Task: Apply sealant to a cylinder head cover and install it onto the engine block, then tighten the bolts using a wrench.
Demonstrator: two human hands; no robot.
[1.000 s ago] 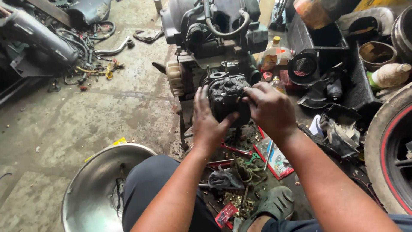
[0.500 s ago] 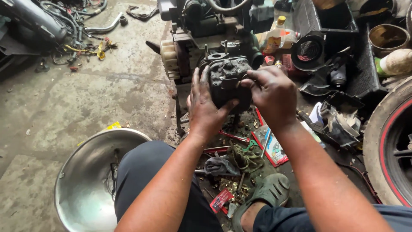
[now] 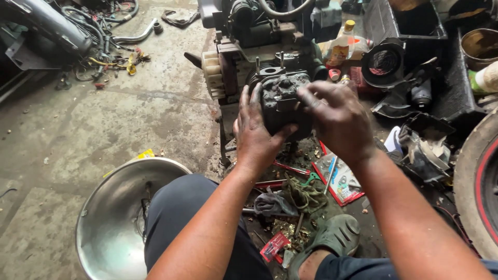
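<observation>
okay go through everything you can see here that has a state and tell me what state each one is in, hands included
left hand: gripping the side of the engine part
right hand: fingers on the part's top edge
dark engine part: grimy, held against the engine
engine: partly stripped, studs exposed
steel bowl: upright on the floor
plastic bottle: upright, capped
tyre: at the right edge, cropped by the frame

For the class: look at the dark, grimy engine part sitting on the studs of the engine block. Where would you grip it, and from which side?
Grip the engine part by its two flat flanks, one hand per side, as the left hand and right hand do now. Its top is lumpy and the studs pass through it, so side holds probably allow a straight pull along them.
</observation>
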